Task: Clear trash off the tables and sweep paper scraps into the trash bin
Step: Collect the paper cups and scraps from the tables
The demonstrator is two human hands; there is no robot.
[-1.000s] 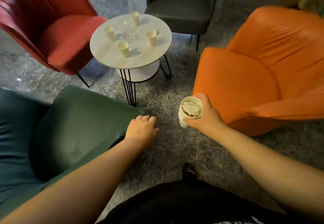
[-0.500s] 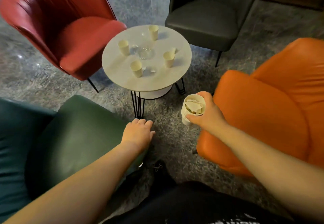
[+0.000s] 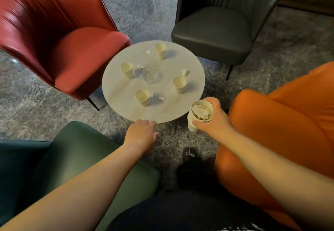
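A round pale table [image 3: 124,87] stands in front of me. Several cream paper cups stand on it: one at the far side [image 3: 160,50], one at the left [image 3: 127,70], one at the right [image 3: 179,84], one near me [image 3: 142,97]. White paper scraps lie beside them, the nearest scraps [image 3: 159,98] by the near cup. My right hand [image 3: 213,118] grips a stack of paper cups [image 3: 197,115] stuffed with paper scraps, just off the table's near right edge. My left hand [image 3: 141,133] is empty with relaxed fingers at the table's near edge.
A clear glass dish [image 3: 150,76] sits at the table's centre. Four chairs ring the table: red [image 3: 59,37] at the left, dark grey [image 3: 215,22] behind, orange [image 3: 282,122] at the right, green [image 3: 75,156] near left. Grey carpet [image 3: 27,111] lies underneath. No trash bin is visible.
I have come closer to the table, which now looms larger. My left hand has reached its near edge. My right hand still holds the stuffed cup stack, now beside the table rim.
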